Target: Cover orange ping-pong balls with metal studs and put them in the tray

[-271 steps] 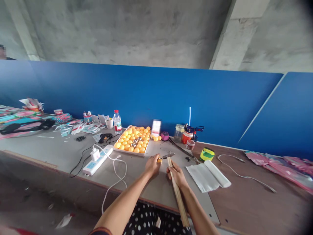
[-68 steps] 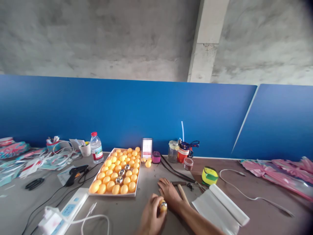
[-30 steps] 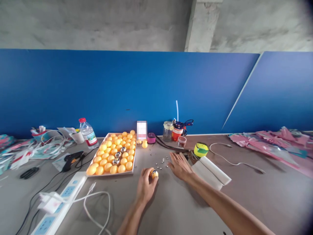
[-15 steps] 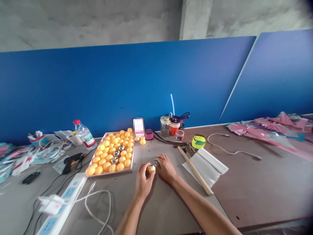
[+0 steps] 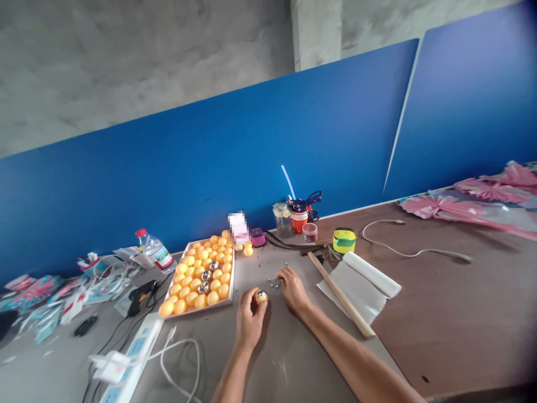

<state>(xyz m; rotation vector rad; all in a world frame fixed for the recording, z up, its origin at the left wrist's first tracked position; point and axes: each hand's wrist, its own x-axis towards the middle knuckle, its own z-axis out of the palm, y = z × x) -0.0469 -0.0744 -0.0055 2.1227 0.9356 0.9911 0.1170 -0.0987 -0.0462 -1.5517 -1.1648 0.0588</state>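
My left hand (image 5: 250, 320) is closed round an orange ball (image 5: 262, 300) whose top is covered in shiny silver. On the grey table just to the right, my right hand (image 5: 294, 292) has its fingers bent and drawn together at the tips; whether a small piece is between them cannot be made out. Several small silver pieces (image 5: 274, 284) lie loose beside its fingertips. To the left, a shallow white tray (image 5: 233, 274) is filled with orange balls (image 5: 201, 301), and a few silver-covered balls (image 5: 203, 287) sit among them.
Behind the tray stands a water bottle (image 5: 158, 252). A power strip (image 5: 145, 336) with white cables and a glue gun (image 5: 138, 296) lie left. A wooden stick (image 5: 342, 296), white sheet roll (image 5: 371, 274) and yellow-green tape roll (image 5: 344, 240) lie right. A jar (image 5: 282, 220) stands at the back.
My right hand has drawn slightly right, away from the ball, uncovering more of the silver pieces. My left hand still holds the ball. The whole view has tilted.
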